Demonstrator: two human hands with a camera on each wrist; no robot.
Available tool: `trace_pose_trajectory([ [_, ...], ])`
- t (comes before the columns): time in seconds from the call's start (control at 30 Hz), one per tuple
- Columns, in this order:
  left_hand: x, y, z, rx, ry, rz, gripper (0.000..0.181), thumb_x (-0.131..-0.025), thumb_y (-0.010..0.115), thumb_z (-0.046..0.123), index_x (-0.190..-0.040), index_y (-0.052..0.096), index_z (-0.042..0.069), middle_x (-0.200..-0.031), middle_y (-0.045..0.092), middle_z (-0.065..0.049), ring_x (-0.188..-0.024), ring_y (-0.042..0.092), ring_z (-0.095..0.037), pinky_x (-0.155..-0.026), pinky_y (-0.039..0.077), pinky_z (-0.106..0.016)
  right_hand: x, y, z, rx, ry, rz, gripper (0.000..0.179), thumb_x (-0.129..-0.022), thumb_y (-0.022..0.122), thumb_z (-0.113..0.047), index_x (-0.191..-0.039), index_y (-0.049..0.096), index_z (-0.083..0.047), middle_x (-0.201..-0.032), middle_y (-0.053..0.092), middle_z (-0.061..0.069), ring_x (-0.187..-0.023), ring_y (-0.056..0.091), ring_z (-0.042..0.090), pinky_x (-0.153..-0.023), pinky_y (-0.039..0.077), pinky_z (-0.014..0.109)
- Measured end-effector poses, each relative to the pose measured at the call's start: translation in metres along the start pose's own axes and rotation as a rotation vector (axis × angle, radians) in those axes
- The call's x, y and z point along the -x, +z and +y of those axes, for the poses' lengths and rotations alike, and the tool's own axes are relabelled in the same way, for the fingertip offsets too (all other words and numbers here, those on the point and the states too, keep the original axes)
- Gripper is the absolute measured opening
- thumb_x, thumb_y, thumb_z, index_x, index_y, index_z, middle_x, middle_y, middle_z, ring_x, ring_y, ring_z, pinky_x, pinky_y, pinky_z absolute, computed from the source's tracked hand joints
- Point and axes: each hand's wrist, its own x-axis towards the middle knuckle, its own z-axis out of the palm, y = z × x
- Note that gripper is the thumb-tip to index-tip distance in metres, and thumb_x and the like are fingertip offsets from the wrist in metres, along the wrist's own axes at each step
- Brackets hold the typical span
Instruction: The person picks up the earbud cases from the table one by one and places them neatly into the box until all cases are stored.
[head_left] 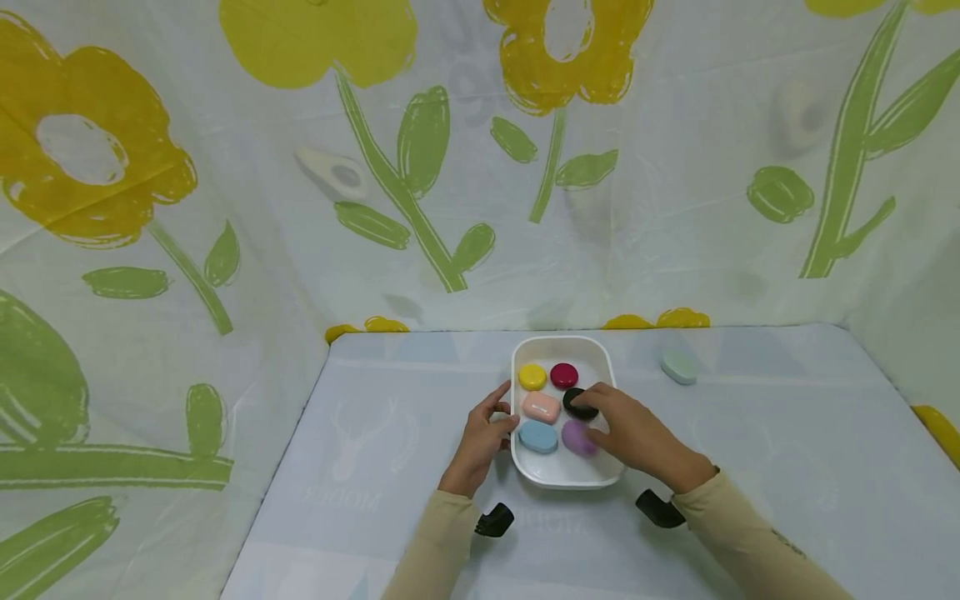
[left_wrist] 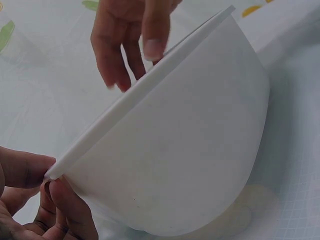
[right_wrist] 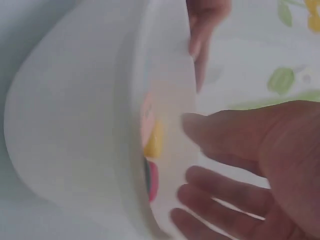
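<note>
A white plastic tub [head_left: 562,477] stands on the table with several soap-like bars in it. Yellow [head_left: 532,377] and dark red [head_left: 564,375] round bars sit at the far end, a pink rectangular bar [head_left: 541,407] and a black bar [head_left: 576,405] midway, a light blue oval bar [head_left: 537,437] and a purple bar [head_left: 577,437] at the near end. My left hand [head_left: 482,440] pinches the tub's left rim between thumb and fingers. Above the right side hovers my right hand [head_left: 641,433], partly covering the black and purple bars; its fingers are spread with nothing between them.
A pale green bar [head_left: 678,368] lies on the table to the right, beyond the tub. Black wrist-mounted pieces [head_left: 495,521] show beneath both sleeves. Flower-printed sheeting [head_left: 525,250] surrounds the pale table [head_left: 390,533] at the back and sides.
</note>
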Motion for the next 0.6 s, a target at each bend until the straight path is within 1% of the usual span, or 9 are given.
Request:
trace_pose_trajectory([
  [0.07, 0.000, 0.000, 0.000, 0.001, -0.001, 0.002, 0.062, -0.103, 0.061, 0.001, -0.162, 0.046, 0.014, -0.115, 0.046, -0.008, -0.072, 0.047, -0.016, -0.061, 0.048, -0.025, 0.001, -0.006, 0.005, -0.011, 0.003, 0.058, 0.043, -0.089, 0.082, 0.000, -0.130, 0.069, -0.001, -0.128, 0.066, 0.015, -0.119, 0.065, 0.038, -0.100, 0.056, 0.055],
  [0.17, -0.001, 0.000, 0.001, -0.006, 0.001, 0.006, 0.062, -0.103, 0.062, 0.002, -0.162, 0.046, 0.014, -0.115, 0.047, -0.008, -0.072, 0.047, -0.016, -0.061, 0.049, -0.024, 0.001, -0.016, 0.018, -0.038, 0.033, 0.157, 0.042, -0.090, 0.080, 0.002, -0.130, 0.067, 0.001, -0.129, 0.065, 0.019, -0.116, 0.065, 0.042, -0.097, 0.057, 0.057],
  [0.27, -0.002, 0.000, 0.002, -0.005, -0.002, 0.010, 0.062, -0.103, 0.061, 0.002, -0.161, 0.047, 0.015, -0.115, 0.047, -0.008, -0.071, 0.046, -0.016, -0.061, 0.048, -0.025, 0.000, -0.026, 0.037, -0.055, 0.068, 0.255, 0.040, -0.093, 0.077, 0.002, -0.131, 0.065, 0.004, -0.130, 0.063, 0.025, -0.114, 0.064, 0.045, -0.096, 0.056, 0.060],
  [0.33, -0.002, 0.000, 0.002, -0.003, -0.001, 0.010, 0.062, -0.103, 0.062, 0.002, -0.161, 0.047, 0.015, -0.115, 0.047, -0.008, -0.071, 0.046, -0.016, -0.061, 0.047, -0.025, -0.001, -0.031, 0.053, -0.067, 0.098, 0.312, 0.040, -0.094, 0.075, 0.003, -0.132, 0.063, 0.007, -0.131, 0.063, 0.028, -0.116, 0.062, 0.047, -0.098, 0.055, 0.062],
  [0.47, -0.001, 0.000, 0.001, -0.009, 0.004, 0.008, 0.062, -0.103, 0.062, 0.002, -0.162, 0.046, 0.015, -0.115, 0.047, -0.008, -0.071, 0.046, -0.017, -0.062, 0.047, -0.026, 0.001, -0.036, 0.084, -0.104, 0.186, 0.392, 0.041, -0.096, 0.072, 0.003, -0.134, 0.060, 0.011, -0.134, 0.058, 0.033, -0.120, 0.058, 0.051, -0.099, 0.051, 0.065],
  [0.6, 0.001, 0.000, 0.001, -0.009, 0.007, 0.003, 0.062, -0.103, 0.062, 0.002, -0.162, 0.045, 0.014, -0.115, 0.047, -0.008, -0.069, 0.045, -0.017, -0.061, 0.047, -0.026, 0.005, -0.036, 0.106, -0.127, 0.240, 0.437, 0.041, -0.096, 0.069, 0.003, -0.135, 0.059, 0.012, -0.137, 0.053, 0.037, -0.121, 0.055, 0.055, -0.096, 0.050, 0.068],
])
